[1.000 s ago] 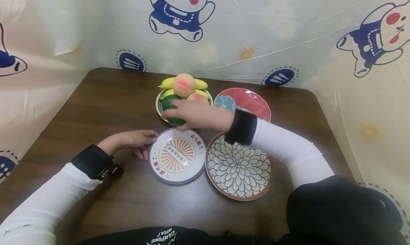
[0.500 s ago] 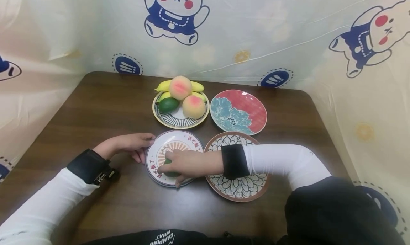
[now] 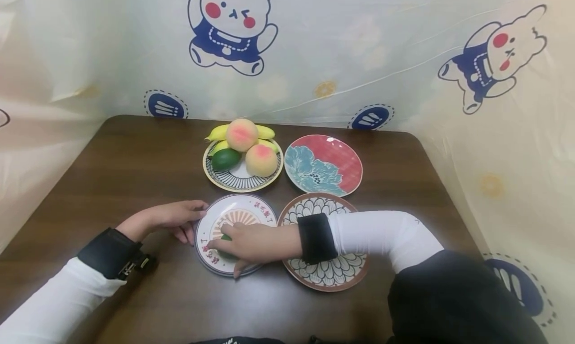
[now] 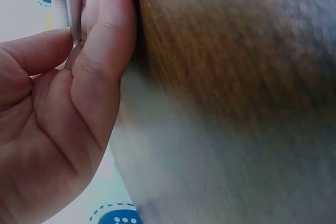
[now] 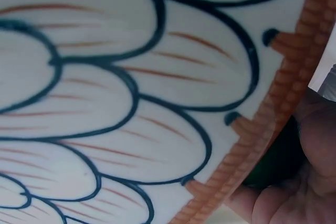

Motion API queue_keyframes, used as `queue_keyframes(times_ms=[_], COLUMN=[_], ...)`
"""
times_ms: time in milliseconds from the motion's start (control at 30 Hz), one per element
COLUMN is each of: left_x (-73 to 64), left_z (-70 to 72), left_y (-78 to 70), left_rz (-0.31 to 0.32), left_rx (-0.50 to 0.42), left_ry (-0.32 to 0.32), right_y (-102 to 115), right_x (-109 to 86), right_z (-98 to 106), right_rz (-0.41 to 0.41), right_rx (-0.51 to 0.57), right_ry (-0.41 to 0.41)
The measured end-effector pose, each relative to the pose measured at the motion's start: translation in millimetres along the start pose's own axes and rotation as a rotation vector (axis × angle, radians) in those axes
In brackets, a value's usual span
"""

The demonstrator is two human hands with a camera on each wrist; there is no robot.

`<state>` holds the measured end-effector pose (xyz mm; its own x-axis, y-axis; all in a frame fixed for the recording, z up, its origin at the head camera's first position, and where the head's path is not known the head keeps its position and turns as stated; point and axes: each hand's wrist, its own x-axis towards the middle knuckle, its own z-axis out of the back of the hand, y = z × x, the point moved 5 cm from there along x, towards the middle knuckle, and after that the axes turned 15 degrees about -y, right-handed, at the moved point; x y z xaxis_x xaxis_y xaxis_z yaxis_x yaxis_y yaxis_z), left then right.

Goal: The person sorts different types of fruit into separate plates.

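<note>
My right hand point(image 3: 260, 241) holds a dark green oval fruit point(image 3: 226, 238) low over the white plate point(image 3: 235, 202) with red lettering; the fingers hide most of the fruit. Whether it touches the plate, I cannot tell. In the right wrist view, the green fruit point(image 5: 278, 163) shows between the thumb and fingers, past a patterned plate's brown rim. My left hand point(image 3: 177, 219) pinches the white plate's left rim; in the left wrist view, the thumb is on one side of the rim point(image 4: 71, 6) and the fingers on the other.
Behind the white plate is a yellow-rimmed dish point(image 3: 242, 185) bearing bananas, two peaches point(image 3: 261, 160) and another green fruit point(image 3: 225, 160). A red plate point(image 3: 346, 164) with a blue flower is right of it. The petal-patterned plate point(image 3: 330, 279) lies under my right forearm.
My right hand has come from the fruit dish to the white plate, bringing one green fruit. My left hand has stayed on the rim. The head view has tilted up slightly.
</note>
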<state>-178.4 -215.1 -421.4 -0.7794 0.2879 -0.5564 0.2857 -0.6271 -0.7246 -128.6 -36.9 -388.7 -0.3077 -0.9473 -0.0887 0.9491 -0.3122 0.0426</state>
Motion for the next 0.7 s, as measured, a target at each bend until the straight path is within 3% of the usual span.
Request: queue_keyframes(times_ms=[233, 400, 600, 700], left_x=[-1.1, -0.1, -1.0, -1.8], left_z=[0.5, 1.1, -1.5, -2.2], left_y=[2.5, 3.6, 2.7, 4.6], left_rz=[-0.005, -0.01, -0.018, -0.014], left_rx=[-0.019, -0.019, -0.044, -0.05], left_ry=[0.0, 0.011, 0.003, -0.003], right_y=[0, -7, -48, -73], right_x=[0.2, 2.8, 20.9, 38.1], right_z=[4, 19, 56, 62], right_rz=[0.016, 0.003, -0.149, -0.232], right_rx=[0.047, 0.097, 0.1, 0.068], right_ry=[-0.045, -0.086, -0.255, -0.284])
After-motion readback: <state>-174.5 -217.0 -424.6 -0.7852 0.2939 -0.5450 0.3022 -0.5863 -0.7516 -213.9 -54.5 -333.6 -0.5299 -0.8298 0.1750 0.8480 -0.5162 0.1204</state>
